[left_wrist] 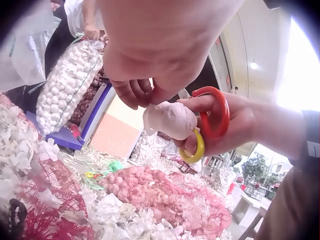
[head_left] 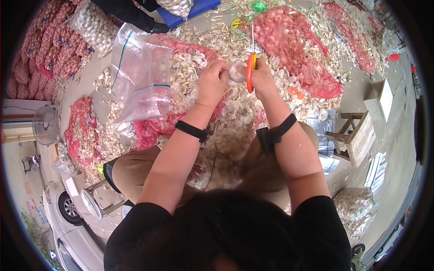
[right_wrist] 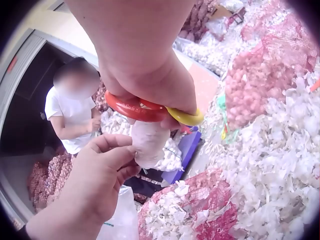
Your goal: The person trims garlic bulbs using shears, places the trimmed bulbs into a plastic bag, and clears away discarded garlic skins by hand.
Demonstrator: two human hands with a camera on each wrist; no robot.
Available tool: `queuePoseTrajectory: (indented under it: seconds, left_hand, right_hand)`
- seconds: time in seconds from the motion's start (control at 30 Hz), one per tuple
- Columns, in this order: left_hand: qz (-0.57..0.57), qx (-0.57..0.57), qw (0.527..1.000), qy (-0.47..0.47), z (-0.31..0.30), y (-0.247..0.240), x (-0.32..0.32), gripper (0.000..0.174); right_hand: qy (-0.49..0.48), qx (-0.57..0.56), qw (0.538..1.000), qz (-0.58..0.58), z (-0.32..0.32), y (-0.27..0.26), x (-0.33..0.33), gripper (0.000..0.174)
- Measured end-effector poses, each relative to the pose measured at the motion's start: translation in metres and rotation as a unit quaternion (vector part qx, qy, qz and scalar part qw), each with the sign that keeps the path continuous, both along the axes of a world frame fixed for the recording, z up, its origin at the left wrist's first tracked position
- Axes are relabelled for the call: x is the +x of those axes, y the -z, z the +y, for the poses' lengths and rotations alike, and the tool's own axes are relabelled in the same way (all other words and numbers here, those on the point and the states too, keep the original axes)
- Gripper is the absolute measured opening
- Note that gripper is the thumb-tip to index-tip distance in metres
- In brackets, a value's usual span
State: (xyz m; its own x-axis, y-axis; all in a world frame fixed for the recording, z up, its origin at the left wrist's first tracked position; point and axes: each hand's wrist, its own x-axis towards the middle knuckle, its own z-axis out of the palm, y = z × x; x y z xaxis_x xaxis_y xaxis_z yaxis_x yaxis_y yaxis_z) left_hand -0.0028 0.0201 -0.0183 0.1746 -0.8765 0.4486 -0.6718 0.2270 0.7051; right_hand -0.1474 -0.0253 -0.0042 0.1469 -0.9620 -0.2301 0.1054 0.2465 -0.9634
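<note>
A pale garlic bulb is held between the two hands, above a heap of loose garlic skins. My right hand grips scissors with one orange and one yellow handle loop, the blades pointing away from me in the head view. Fingers of this same hand also hold the bulb, seen close in the left wrist view. With thumb and fingertips my left hand pinches the bulb's other side, as the right wrist view shows; its curled fingers partly hide the contact there.
A red net sack of garlic lies beyond the right hand. To the left is a clear plastic bag. A wooden stool stands at the right. Another person is near a blue platform and a full white net sack.
</note>
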Motion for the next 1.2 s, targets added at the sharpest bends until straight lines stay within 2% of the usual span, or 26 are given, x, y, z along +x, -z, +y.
queuePoseTrajectory:
  seconds: [0.1, 0.17, 0.2, 0.23, 0.27, 0.33, 0.37, 0.43, 0.47, 0.53, 0.57, 0.63, 0.67, 0.73, 0.77, 0.8, 0.83, 0.87, 0.93, 0.97, 1.0, 1.03, 1.07, 1.1, 1.17, 1.2]
  left_hand:
    - [-0.059, 0.07, 0.996, 0.001, 0.0, 0.021, 0.016, 0.015]
    - [-0.1, 0.105, 0.989, 0.005, -0.004, 0.031, 0.021, 0.017]
    - [0.049, 0.159, 0.986, 0.003, -0.008, 0.026, 0.019, 0.023]
    - [0.198, 0.212, 0.957, 0.0, -0.009, 0.022, 0.016, 0.031]
    - [0.199, 0.213, 0.957, -0.003, -0.008, 0.02, 0.011, 0.031]
    - [0.195, 0.297, 0.934, 0.029, -0.011, 0.015, 0.003, 0.046]
    - [0.195, 0.296, 0.935, 0.029, -0.011, 0.012, 0.004, 0.046]
    - [0.16, 0.158, 0.973, 0.051, -0.01, 0.008, 0.006, 0.044]
    - [0.16, 0.16, 0.973, 0.049, -0.008, 0.005, 0.009, 0.044]
    - [0.311, 0.304, 0.9, 0.011, -0.008, -0.003, 0.014, 0.04]
    - [0.312, 0.304, 0.9, 0.009, -0.007, -0.003, 0.016, 0.04]
    - [0.391, 0.326, 0.859, 0.055, -0.007, -0.003, 0.021, 0.031]
    - [0.392, 0.324, 0.859, 0.054, -0.008, -0.001, 0.024, 0.031]
    - [0.417, 0.353, 0.83, 0.118, -0.01, 0.008, 0.032, 0.027]
    - [0.417, 0.351, 0.83, 0.118, -0.008, 0.014, 0.031, 0.027]
    - [0.238, 0.295, 0.92, 0.096, -0.005, 0.02, 0.027, 0.028]
    - [0.048, 0.227, 0.97, 0.07, -0.004, 0.024, 0.027, 0.029]
    - [0.048, 0.227, 0.97, 0.069, -0.007, 0.027, 0.03, 0.029]
    - [0.231, 0.304, 0.923, 0.048, -0.012, 0.018, 0.036, 0.031]
    - [0.231, 0.304, 0.923, 0.048, -0.013, 0.014, 0.034, 0.031]
    - [0.324, 0.303, 0.893, 0.068, -0.011, 0.006, 0.03, 0.029]
    - [0.414, 0.296, 0.856, 0.086, -0.01, -0.002, 0.027, 0.027]
    - [0.29, 0.329, 0.891, 0.112, -0.009, -0.008, 0.024, 0.018]
    - [0.291, 0.329, 0.891, 0.112, -0.008, -0.005, 0.018, 0.018]
    - [0.382, 0.24, 0.89, 0.065, -0.008, 0.004, 0.005, 0.018]
    - [0.398, 0.246, 0.882, 0.057, -0.009, 0.006, 0.003, 0.014]
  right_hand:
    - [0.003, 0.004, 0.999, -0.046, -0.007, 0.009, -0.004, 0.031]
    - [-0.006, 0.011, 1.0, -0.028, -0.005, 0.008, -0.006, 0.032]
    - [-0.014, 0.019, 1.0, -0.01, -0.004, 0.006, -0.006, 0.034]
    - [-0.015, 0.021, 1.0, -0.009, -0.004, 0.008, -0.006, 0.034]
    - [-0.045, 0.027, 0.999, 0.005, -0.003, 0.009, -0.006, 0.036]
    - [-0.079, 0.028, 0.996, 0.019, -0.005, 0.005, -0.002, 0.039]
    - [-0.107, 0.021, 0.994, 0.003, -0.002, 0.004, -0.003, 0.04]
    - [-0.134, 0.016, 0.991, -0.012, 0.002, -0.002, -0.004, 0.041]
    - [-0.164, 0.009, 0.986, -0.012, 0.003, -0.006, -0.005, 0.041]
    - [-0.197, 0.0, 0.98, -0.011, 0.004, -0.013, -0.005, 0.042]
    - [-0.197, -0.018, 0.98, -0.021, 0.007, -0.015, -0.005, 0.04]
    - [-0.199, -0.038, 0.979, -0.03, 0.01, -0.017, -0.003, 0.038]
    - [-0.206, -0.039, 0.977, -0.036, 0.01, -0.018, -0.003, 0.039]
    - [-0.213, -0.041, 0.975, -0.04, 0.01, -0.021, -0.003, 0.039]
    - [-0.216, -0.031, 0.974, -0.056, 0.01, -0.024, -0.003, 0.04]
    - [-0.221, -0.021, 0.972, -0.071, 0.009, -0.026, -0.003, 0.042]
    - [-0.222, -0.023, 0.972, -0.07, 0.007, -0.025, -0.002, 0.042]
    - [-0.211, -0.037, 0.974, -0.069, 0.007, -0.022, -0.002, 0.042]
    - [-0.199, -0.049, 0.977, -0.065, 0.003, -0.009, -0.003, 0.042]
    - [-0.194, -0.064, 0.979, 0.006, -0.002, 0.002, -0.003, 0.043]
    - [-0.19, -0.076, 0.976, 0.078, -0.003, 0.008, -0.003, 0.044]
    - [-0.192, -0.075, 0.975, 0.078, 0.001, 0.001, -0.001, 0.044]
    - [-0.179, -0.102, 0.968, 0.142, 0.006, -0.009, 0.001, 0.045]
    - [-0.164, -0.128, 0.956, 0.206, 0.009, -0.015, 0.002, 0.046]
    - [-0.155, -0.151, 0.948, 0.232, 0.007, -0.008, 0.003, 0.046]
    - [-0.146, -0.172, 0.94, 0.257, 0.008, -0.006, 0.003, 0.045]
